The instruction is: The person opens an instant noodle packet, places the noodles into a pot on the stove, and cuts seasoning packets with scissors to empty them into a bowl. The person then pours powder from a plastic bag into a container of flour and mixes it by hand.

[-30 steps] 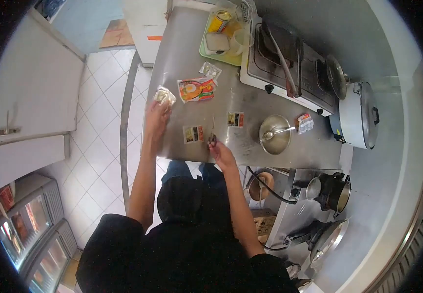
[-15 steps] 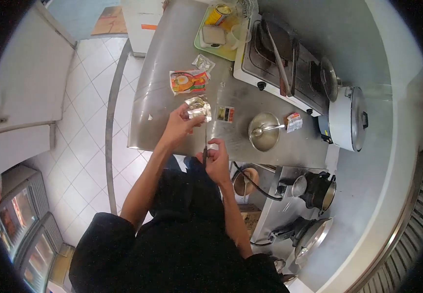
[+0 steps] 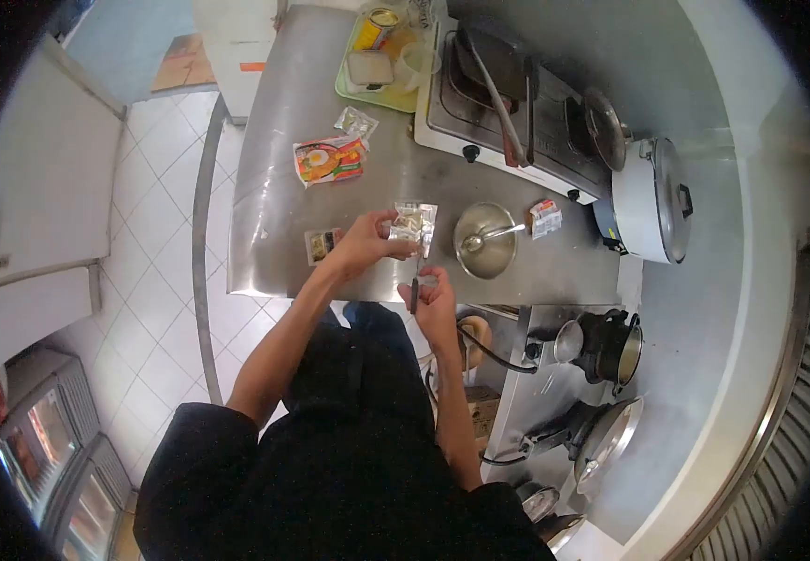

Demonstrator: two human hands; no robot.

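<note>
My left hand is closed on a silver foil packet, holding it above the steel table just left of a metal bowl. A spoon rests in that bowl, its handle pointing right. Below the packet, my right hand grips a small knife by its dark handle. Its thin blade points up at the packet's lower edge; whether they touch I cannot tell. Beside my left wrist lies a small sachet. Farther back are an orange noodle wrapper and a crumpled foil piece.
A gas stove with a pan and tongs stands at the back right. A white pot is beside it. A red-and-white packet lies right of the bowl. The green tray holds a yellow can and containers.
My left hand has moved right with the foil packet, closer to the bowl, uncovering the small sachet by my wrist. My right hand has shifted slightly right with the knife. The view has shifted.
</note>
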